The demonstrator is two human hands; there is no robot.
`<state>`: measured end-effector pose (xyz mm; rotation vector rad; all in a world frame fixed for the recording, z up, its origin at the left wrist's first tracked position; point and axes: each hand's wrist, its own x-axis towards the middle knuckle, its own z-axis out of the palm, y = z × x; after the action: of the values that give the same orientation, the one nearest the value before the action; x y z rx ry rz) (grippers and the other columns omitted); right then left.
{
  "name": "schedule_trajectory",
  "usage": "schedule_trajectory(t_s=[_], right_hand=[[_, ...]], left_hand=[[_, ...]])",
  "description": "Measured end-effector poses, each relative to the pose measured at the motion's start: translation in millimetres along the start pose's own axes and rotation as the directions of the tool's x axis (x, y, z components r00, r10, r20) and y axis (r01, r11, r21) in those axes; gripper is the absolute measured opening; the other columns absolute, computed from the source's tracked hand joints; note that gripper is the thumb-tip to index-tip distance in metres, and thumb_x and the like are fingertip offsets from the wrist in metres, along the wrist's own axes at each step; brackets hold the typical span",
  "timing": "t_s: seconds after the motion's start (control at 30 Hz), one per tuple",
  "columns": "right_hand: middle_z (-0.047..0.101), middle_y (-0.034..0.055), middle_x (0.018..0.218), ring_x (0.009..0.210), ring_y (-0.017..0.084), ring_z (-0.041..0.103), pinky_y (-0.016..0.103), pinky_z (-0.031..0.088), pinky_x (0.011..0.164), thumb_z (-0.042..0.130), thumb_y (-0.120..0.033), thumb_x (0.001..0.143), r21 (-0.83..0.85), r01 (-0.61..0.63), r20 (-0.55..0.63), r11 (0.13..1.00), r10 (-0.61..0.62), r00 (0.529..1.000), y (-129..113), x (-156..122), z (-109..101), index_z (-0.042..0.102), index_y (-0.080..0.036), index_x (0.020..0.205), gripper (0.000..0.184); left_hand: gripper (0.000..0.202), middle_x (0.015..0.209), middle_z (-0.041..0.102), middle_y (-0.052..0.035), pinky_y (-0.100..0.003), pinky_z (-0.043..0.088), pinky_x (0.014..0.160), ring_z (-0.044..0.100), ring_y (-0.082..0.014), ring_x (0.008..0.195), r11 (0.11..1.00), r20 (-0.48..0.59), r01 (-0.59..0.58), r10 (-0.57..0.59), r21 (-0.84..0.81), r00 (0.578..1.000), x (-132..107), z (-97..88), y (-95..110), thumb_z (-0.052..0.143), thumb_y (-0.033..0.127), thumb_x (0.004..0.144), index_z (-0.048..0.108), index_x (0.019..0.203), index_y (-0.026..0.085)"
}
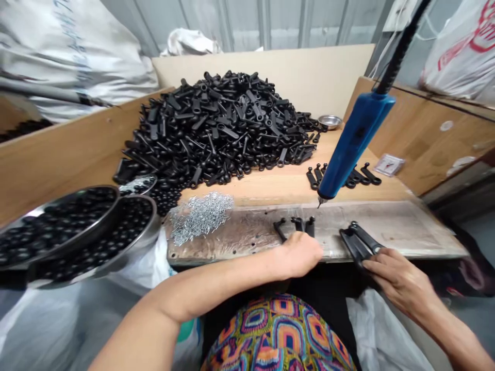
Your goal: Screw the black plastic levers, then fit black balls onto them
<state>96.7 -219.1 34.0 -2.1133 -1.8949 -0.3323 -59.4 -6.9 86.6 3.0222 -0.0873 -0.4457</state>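
Along the wooden surface (278, 188), a worn board (390, 226) carries black plastic levers (296, 225), probably light and stiff, best taken by the stem; the right hand (402, 281) pinches two more levers (358, 245), while the curled left hand (297, 255) shows no clear grip.

We sit facing a ribbed grey metal wall (266, 26), with a sheet of pale cardboard (263, 72) standing upright before it at the back of the wooden counter (294, 188). Wooden side boards (421, 134) rise along the counter's edges. A bulging white woven sack (73, 56) slumps at upper left, a white bag with red print (464, 51) sits at upper right, and more white sacking (382, 335) lies below.
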Motion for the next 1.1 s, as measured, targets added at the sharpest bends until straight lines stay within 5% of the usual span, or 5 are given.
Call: schedule_trajectory(t_s=[0.23,0.43,0.67,0.87,1.1], right_hand=[[0.06,0.0068,0.07,0.078,0.02,0.05,0.03,0.04,0.069,0.044,-0.005,0.079,0.147,-0.073,0.162,0.987,0.049,0.986,-60.3,82.5,26.7,0.069,-0.019,0.079,0.029],[0.061,0.0056,0.073,0.076,0.019,0.047,0.028,0.037,0.062,0.051,-0.012,0.077,0.08,-0.14,0.167,0.987,0.126,0.978,-93.3,128.3,50.8,0.067,-0.021,0.078,0.019],[0.062,0.0052,0.078,0.079,0.022,0.049,0.029,0.04,0.064,0.049,-0.012,0.078,0.046,-0.155,0.111,0.987,0.149,0.983,-104.1,128.3,51.0,0.063,-0.022,0.093,0.022],[0.066,0.009,0.093,0.1,0.027,0.049,0.035,0.042,0.083,0.046,-0.011,0.081,0.113,-0.119,0.044,0.986,0.114,0.992,-92.7,120.9,58.8,0.056,-0.016,0.12,0.04],[0.066,0.0055,0.105,0.105,0.025,0.047,0.037,0.041,0.089,0.05,-0.016,0.082,0.248,-0.095,-0.047,0.964,0.11,0.993,-86.6,113.9,68.8,0.06,-0.019,0.113,0.032]], left_hand=[[0.026,0.085,0.068,-0.0126,-0.035,0.05,0.067,0.065,-0.0274,0.084,0.976,-0.02,0.213,-0.212,0.054,0.977,-32.1,-1.9,-51.7,0.044,0.009,0.076,0.065,0.089,0.016],[0.039,0.086,0.068,-0.0106,-0.032,0.047,0.066,0.065,-0.0243,0.079,0.975,-0.085,0.184,-0.175,0.126,0.981,-41.9,10.2,-73.9,0.035,0.003,0.075,0.062,0.098,0.019],[0.051,0.089,0.063,-0.0038,-0.025,0.044,0.06,0.062,-0.0169,0.073,0.988,-0.103,0.105,-0.093,0.117,0.99,-57.1,20.6,-77.2,0.036,0.003,0.073,0.055,0.114,0.026],[0.049,0.097,0.06,-0.0032,-0.027,0.048,0.07,0.06,-0.0157,0.078,0.993,-0.194,0.097,-0.082,0.066,0.977,-63.9,26.1,-85.6,0.036,0.006,0.078,0.053,0.119,0.027],[0.05,0.123,0.056,-0.0058,-0.029,0.051,0.085,0.061,-0.0179,0.099,0.999,-0.339,0.014,0.003,0.05,0.941,-73.0,44.0,-108.4,0.034,0.008,0.078,0.056,0.12,0.024]])
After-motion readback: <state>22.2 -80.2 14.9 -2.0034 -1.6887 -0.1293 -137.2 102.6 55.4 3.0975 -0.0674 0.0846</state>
